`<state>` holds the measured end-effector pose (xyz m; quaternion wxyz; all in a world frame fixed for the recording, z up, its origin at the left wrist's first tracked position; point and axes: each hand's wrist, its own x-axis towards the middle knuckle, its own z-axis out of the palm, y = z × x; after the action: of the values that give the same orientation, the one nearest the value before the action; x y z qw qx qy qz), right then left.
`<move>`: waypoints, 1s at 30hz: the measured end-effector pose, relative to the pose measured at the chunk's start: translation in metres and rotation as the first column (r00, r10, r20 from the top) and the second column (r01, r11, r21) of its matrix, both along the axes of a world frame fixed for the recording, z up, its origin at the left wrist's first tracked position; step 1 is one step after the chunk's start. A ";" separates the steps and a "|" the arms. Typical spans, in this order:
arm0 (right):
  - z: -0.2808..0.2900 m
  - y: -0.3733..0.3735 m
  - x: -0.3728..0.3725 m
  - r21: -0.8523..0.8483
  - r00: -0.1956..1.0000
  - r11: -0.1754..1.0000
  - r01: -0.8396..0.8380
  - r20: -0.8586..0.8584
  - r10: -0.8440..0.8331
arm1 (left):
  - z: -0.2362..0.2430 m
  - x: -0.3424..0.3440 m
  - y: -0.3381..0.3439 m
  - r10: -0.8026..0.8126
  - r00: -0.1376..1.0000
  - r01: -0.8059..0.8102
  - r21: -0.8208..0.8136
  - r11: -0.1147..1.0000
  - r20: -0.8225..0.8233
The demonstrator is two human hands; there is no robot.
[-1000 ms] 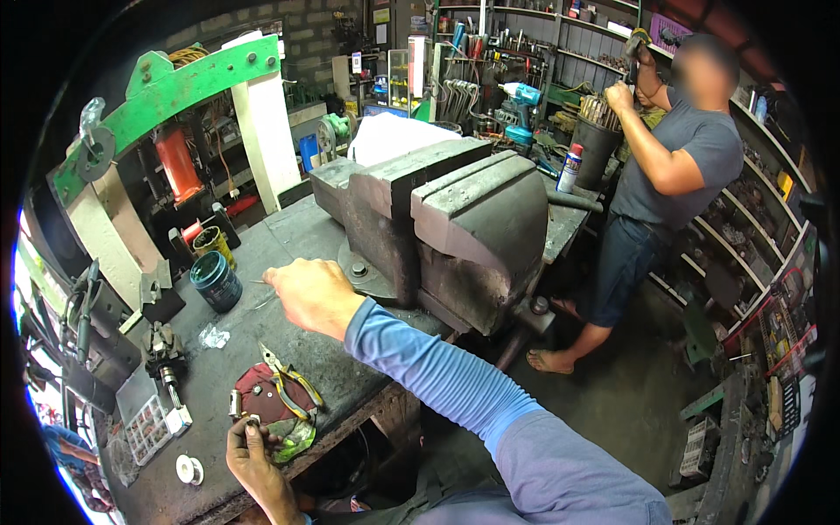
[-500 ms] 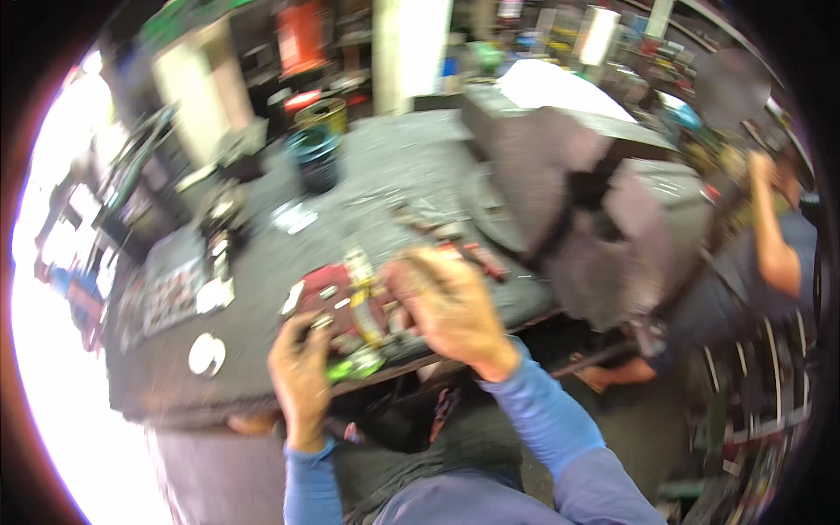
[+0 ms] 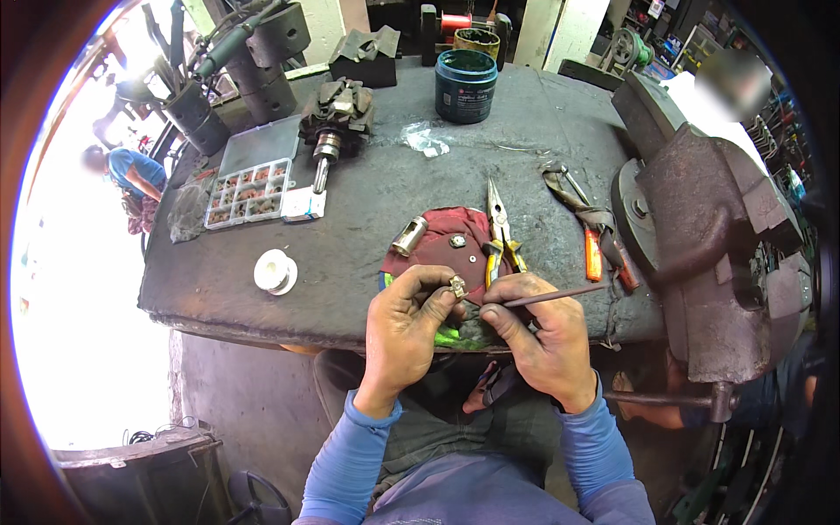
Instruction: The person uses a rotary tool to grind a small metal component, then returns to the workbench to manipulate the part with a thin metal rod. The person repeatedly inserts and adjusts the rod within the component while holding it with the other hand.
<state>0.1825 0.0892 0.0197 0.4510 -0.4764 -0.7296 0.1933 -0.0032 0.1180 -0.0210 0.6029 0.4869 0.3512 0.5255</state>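
My left hand (image 3: pixel 398 328) pinches a small brass-coloured metal fitting (image 3: pixel 458 286) between thumb and fingertips. In my right hand (image 3: pixel 547 346) is a thin dark rod (image 3: pixel 569 293), gripped by thumb and fingers. The rod's near end is close to the fitting; whether they touch I cannot tell. Beyond both hands a dark red cloth (image 3: pixel 442 223) lies on the bench. On it rest a short metal sleeve (image 3: pixel 409 236), a small round metal part (image 3: pixel 458 241) and a tiny washer (image 3: pixel 473 259). Long-nose pliers (image 3: pixel 499 227) with yellow and black handles lie at its right edge.
A big bench vise (image 3: pixel 717 245) stands at the right, beside orange-handled tools (image 3: pixel 593 254). Leftward are a white spool (image 3: pixel 275 272), a compartment box (image 3: pixel 249 192) and a metal assembly (image 3: pixel 337 114). A dark blue tub (image 3: pixel 465 86) stands at the back.
The view has shifted and sharpened from a blur. My right hand has come down from above the cloth, closer to my left hand, and the rod now shows in it.
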 end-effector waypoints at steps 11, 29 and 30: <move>-0.020 0.014 -0.010 0.082 0.557 0.979 -0.187 -0.812 0.175 | 0.002 0.001 0.004 -0.012 0.999 0.013 -0.023 1.000 0.035; -0.037 0.011 -0.015 0.098 0.659 0.991 -0.094 -0.740 0.136 | 0.004 0.014 -0.003 0.175 0.949 -0.128 0.187 0.974 -0.261; -0.036 0.011 -0.015 0.112 0.684 0.991 -0.079 -0.716 0.136 | 0.004 0.015 -0.003 0.194 0.939 -0.138 0.205 0.969 -0.284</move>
<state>0.1672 0.0998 -0.0168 0.7061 -0.3019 -0.5267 0.3646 0.0117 0.1148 -0.0171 0.4485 0.5830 0.4295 0.5240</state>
